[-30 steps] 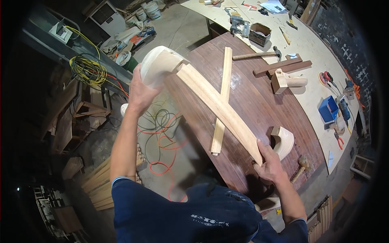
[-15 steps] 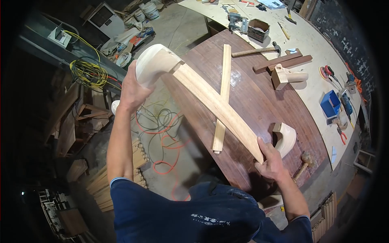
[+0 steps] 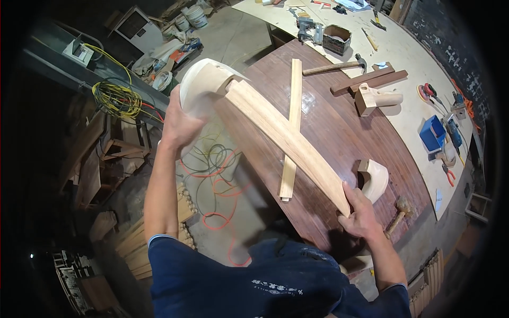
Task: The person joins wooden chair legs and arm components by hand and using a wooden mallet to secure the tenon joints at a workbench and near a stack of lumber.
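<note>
My left hand [image 3: 183, 124] is closed around a curved, pale wooden handrail piece [image 3: 204, 79], which is smeared by motion. That piece meets the upper end of a long, gently bowed wooden rail [image 3: 286, 140]; a stepped joint shows between them, and how firmly they fit I cannot tell. My right hand [image 3: 363, 214] grips the rail's lower, tapered end, thumb on top. The rail is held slantwise over a brown wooden tabletop [image 3: 350, 132]. Beneath it a narrow pale wood strip [image 3: 295, 100] lies across the tabletop. Near my right hand rests another curved wooden piece [image 3: 375, 180].
On the tabletop are a hammer [image 3: 334, 67], dark wood bars [image 3: 366, 79], a shaped wooden block [image 3: 371, 100] and a mallet [image 3: 400, 212]. A pale bench [image 3: 408, 69] behind carries a blue bin [image 3: 432, 133] and tools. Hoses [image 3: 212, 159] coil on the floor at left.
My left hand has shifted slightly right and turned the curved piece, opening its angle at the rail's joint a little. My right hand has moved slightly right, still on the rail.
</note>
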### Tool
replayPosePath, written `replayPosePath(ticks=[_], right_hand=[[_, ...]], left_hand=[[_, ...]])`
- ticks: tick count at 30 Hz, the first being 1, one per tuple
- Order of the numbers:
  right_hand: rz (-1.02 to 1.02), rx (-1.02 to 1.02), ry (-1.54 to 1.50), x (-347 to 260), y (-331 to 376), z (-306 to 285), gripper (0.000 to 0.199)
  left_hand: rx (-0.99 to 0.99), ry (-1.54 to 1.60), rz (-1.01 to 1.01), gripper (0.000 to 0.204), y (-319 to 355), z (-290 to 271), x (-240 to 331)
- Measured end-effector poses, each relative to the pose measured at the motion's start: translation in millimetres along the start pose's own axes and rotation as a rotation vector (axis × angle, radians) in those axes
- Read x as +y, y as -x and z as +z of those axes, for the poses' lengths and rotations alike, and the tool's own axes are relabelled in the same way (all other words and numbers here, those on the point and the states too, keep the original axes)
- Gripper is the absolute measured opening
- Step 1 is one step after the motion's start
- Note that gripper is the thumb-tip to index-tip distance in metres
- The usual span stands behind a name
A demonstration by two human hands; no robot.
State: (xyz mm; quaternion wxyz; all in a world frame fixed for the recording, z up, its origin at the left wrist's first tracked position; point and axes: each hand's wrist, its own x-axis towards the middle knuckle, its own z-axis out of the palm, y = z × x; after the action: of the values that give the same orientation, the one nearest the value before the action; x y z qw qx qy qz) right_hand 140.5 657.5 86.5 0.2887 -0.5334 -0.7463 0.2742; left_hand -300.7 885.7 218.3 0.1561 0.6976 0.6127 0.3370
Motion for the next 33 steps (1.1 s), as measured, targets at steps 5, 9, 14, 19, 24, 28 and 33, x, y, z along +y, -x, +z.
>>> replayPosePath(ticks=[5, 9, 14, 19, 24, 28, 33], right_hand=[[-0.001, -0.004, 0.004, -2.4, -0.8, 1.7, 0.094], [0.012, -0.003, -0.005, -1.7, 0.5, 2.3, 0.093], [0.011, 0.003, -0.011, -2.5, 0.1, 3.9, 0.093], [-0.01, 0.013, -0.008, -0.1, -0.3, 6.3, 0.093], [-0.021, 0.021, -0.005, -0.5, -0.4, 5.4, 0.093], [-0.018, 0.026, -0.012, -1.8, 0.7, 4.6, 0.094], [-0.005, 0.023, 0.003, -4.4, 2.4, 1.8, 0.094]], left_hand=[[0.004, -0.016, 0.011, 0.078, -4.7, -7.1, -6.5], [-0.037, 0.006, -0.059, 0.078, -2.2, -10.5, 17.1], [-0.027, -0.025, -0.094, 0.078, 0.2, -14.4, 17.3], [-0.025, -0.079, -0.031, 0.081, -0.5, -16.8, 13.4], [-0.046, -0.038, -0.031, 0.083, -2.2, -15.3, 3.9], [-0.021, -0.04, -0.054, 0.084, 0.5, -13.9, 2.2], [-0.009, 0.0, -0.056, 0.091, 3.9, -14.7, 6.2]])
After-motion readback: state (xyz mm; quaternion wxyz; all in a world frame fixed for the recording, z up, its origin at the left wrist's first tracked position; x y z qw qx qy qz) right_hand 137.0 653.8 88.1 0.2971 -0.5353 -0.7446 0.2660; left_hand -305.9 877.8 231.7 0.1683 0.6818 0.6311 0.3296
